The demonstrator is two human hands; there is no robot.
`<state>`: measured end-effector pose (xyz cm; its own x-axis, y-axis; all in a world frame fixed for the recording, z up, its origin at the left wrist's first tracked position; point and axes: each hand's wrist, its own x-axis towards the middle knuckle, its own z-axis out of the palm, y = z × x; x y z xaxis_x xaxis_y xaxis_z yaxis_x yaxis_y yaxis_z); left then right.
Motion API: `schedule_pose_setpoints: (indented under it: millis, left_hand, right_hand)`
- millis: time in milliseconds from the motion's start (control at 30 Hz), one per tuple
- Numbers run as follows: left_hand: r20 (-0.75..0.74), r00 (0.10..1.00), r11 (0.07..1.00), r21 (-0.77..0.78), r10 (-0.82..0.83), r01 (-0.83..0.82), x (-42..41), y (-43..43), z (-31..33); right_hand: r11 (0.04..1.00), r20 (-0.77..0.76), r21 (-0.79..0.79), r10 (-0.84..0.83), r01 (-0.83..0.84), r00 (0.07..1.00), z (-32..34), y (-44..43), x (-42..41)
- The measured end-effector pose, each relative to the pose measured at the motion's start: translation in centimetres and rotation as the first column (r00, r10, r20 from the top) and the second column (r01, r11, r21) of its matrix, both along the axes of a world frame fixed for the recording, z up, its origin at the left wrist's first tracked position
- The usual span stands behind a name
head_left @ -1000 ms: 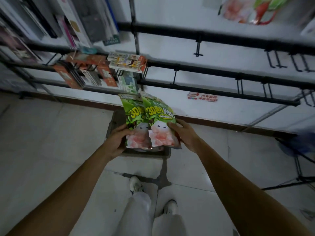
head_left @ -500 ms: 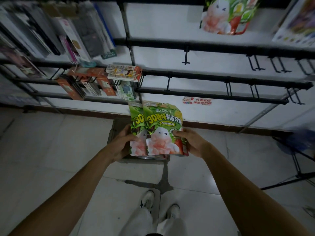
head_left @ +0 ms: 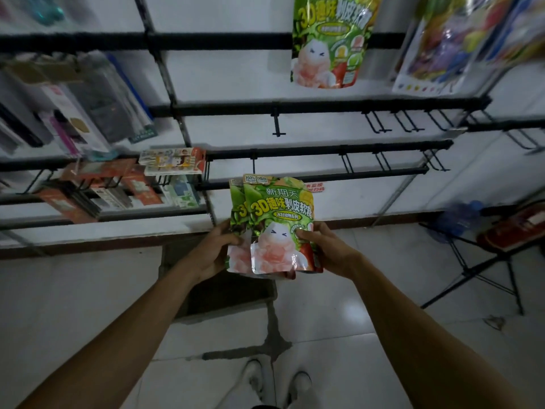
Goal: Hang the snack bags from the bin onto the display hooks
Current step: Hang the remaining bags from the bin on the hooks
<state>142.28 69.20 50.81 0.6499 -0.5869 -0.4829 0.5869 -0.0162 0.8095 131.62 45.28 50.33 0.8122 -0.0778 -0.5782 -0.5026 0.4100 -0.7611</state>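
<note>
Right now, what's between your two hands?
The green snack bags, overlapping, gripped by the left hand and right hand in the head view.

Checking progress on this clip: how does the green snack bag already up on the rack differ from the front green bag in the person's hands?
The hanging bag is up on the top rail, alone and touched by no hand; the front held bag sits lower, gripped by the left hand and right hand. The held bag overlaps a second bag behind it. Both show the same green print with a white character.
</note>
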Motion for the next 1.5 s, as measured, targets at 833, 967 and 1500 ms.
schedule_pose_setpoints:
  millis: [833, 967, 1500]
  left_hand:
    - [0.230, 0.915, 0.940, 0.157, -0.332, 0.302, 1.4, -5.7, 3.0]
    - [0.228, 0.921, 0.947, 0.136, -0.316, 0.292, 0.1, -6.6, 3.8]
    - [0.442, 0.879, 0.972, -0.060, -0.178, 0.227, -3.6, -16.8, 14.9]
  right_hand:
    - [0.914, 0.101, -0.150, -0.366, 0.378, 0.925, 2.7, -2.3, -6.6]
    - [0.909, 0.121, -0.117, -0.386, 0.400, 0.914, 3.0, -3.7, -8.4]
    - [0.844, 0.421, -0.212, -0.375, 0.492, 0.826, 15.5, -15.4, -14.4]
